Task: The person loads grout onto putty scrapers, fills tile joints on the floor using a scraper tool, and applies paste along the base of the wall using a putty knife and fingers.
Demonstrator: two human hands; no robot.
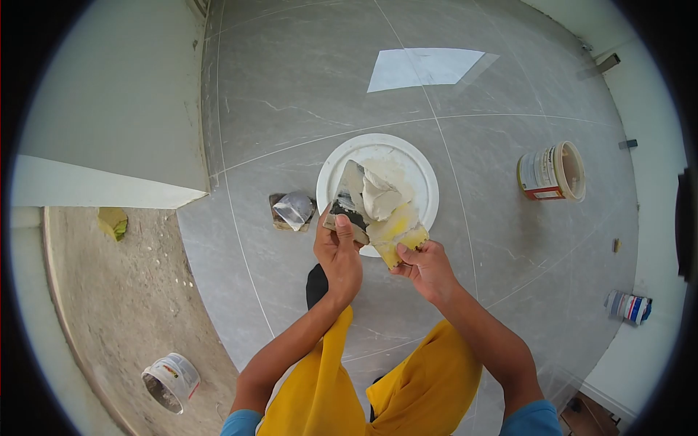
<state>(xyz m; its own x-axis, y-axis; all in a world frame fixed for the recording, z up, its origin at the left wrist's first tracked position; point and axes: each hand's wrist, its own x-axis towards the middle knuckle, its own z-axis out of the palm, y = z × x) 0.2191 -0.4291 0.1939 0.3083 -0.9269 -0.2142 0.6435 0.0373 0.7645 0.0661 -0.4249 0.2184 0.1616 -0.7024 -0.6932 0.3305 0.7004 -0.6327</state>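
My left hand grips a flat, dark grey piece, perhaps a broken tile or board, thumb on top. A thick lump of off-white putty sits at its right side. Between thumb and fingers, my right hand holds a yellow plastic spreader smeared with the same putty, its edge touching or very near the dark piece. Both are above a round white lid on the floor, also smeared with putty. Left of the lid, a crumpled clear plastic piece rests on a small brownish block.
A tub lies on its side at right, with a striped packet by the right wall. At lower left, another white tub lies on bare concrete, where a yellowish scrap lies. A white wall corner juts in at left.
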